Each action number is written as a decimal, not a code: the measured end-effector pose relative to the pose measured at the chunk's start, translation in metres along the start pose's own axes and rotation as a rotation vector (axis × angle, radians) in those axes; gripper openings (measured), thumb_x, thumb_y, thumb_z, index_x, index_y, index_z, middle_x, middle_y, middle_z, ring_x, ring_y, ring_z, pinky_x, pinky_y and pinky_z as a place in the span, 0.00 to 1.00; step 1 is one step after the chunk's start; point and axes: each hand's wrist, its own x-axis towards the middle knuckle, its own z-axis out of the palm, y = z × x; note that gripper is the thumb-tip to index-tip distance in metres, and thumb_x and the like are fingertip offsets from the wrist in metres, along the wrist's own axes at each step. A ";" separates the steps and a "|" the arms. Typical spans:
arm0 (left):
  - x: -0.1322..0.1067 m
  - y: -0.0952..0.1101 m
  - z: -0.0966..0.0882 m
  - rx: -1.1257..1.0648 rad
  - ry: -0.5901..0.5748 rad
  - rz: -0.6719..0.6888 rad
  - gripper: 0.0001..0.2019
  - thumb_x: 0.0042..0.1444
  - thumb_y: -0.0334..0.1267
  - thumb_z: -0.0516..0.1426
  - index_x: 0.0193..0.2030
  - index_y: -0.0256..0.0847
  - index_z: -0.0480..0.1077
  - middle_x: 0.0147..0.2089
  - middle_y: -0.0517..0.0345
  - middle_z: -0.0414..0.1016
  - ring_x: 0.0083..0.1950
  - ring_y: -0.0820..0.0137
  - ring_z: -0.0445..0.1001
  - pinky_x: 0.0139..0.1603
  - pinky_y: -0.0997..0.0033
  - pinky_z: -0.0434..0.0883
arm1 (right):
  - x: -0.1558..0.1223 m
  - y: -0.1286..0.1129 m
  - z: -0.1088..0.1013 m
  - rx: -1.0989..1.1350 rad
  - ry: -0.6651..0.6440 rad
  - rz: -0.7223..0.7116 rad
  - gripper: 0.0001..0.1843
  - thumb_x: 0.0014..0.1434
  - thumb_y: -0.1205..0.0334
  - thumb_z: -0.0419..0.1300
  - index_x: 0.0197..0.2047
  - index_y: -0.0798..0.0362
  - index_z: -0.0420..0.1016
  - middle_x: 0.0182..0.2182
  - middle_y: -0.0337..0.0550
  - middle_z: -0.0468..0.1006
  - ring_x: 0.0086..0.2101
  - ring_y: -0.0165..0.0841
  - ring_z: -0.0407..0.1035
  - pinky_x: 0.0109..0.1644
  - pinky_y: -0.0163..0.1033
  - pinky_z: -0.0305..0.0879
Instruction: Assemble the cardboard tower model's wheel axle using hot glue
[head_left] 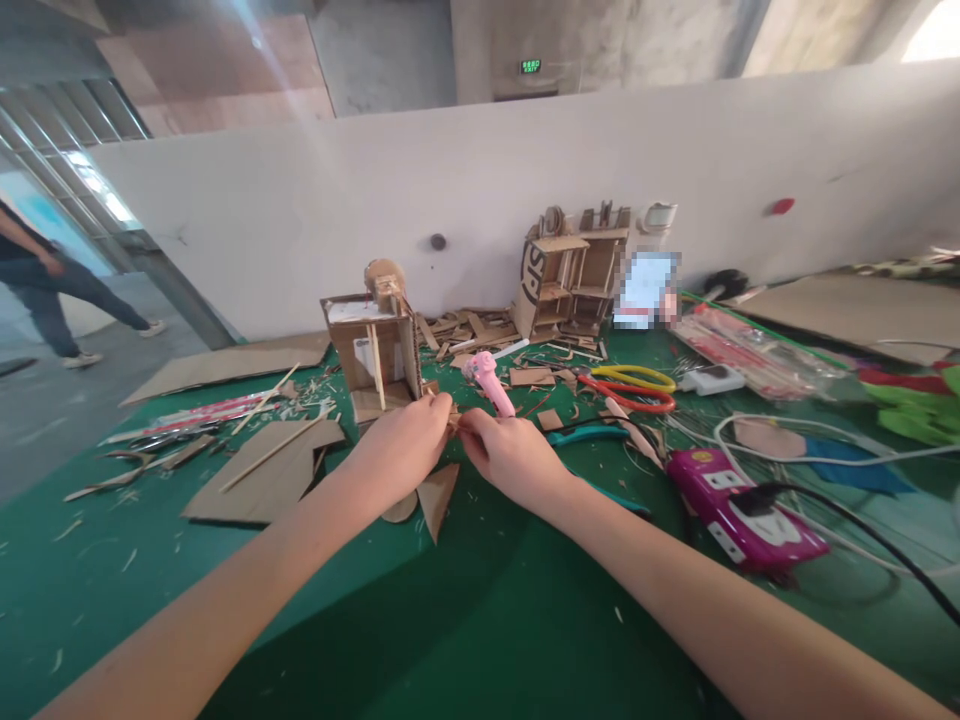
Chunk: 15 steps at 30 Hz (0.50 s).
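Note:
My left hand (pixel 411 437) and my right hand (pixel 506 455) meet over the green table, fingers pinched together. Between them is a small brown piece of cardboard (pixel 453 422), mostly hidden by the fingers. Just behind my left hand stands a cardboard box model (pixel 415 350) with a wooden stick upright at its open front and a round cardboard part on top. A pink glue gun (pixel 491 383) lies beyond my right hand. Below the hands lie a pointed cardboard scrap (pixel 438 500) and a rounded one (pixel 400 508), partly covered.
At right are a purple power strip (pixel 720 500) with cables, scissors (pixel 630 388) and teal-handled pliers (pixel 589 435). A second cardboard model (pixel 559 280) stands by the white wall, near scraps. Flat cardboard (pixel 262 475) lies at left. A person (pixel 52 270) walks in the background.

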 end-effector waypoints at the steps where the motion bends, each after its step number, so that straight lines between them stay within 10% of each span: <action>1: 0.000 0.000 0.002 -0.037 0.006 -0.011 0.05 0.62 0.30 0.46 0.38 0.39 0.62 0.34 0.51 0.73 0.32 0.61 0.75 0.26 0.68 0.62 | 0.000 -0.001 0.000 -0.029 -0.009 -0.006 0.12 0.65 0.62 0.47 0.43 0.54 0.70 0.28 0.43 0.79 0.26 0.35 0.73 0.26 0.36 0.50; 15: -0.007 0.008 0.022 -0.405 0.221 -0.130 0.08 0.60 0.26 0.49 0.42 0.37 0.67 0.43 0.47 0.75 0.46 0.60 0.76 0.46 0.62 0.70 | 0.014 -0.017 -0.012 -0.026 -0.077 0.015 0.11 0.61 0.66 0.49 0.44 0.56 0.70 0.27 0.45 0.79 0.28 0.39 0.74 0.27 0.37 0.54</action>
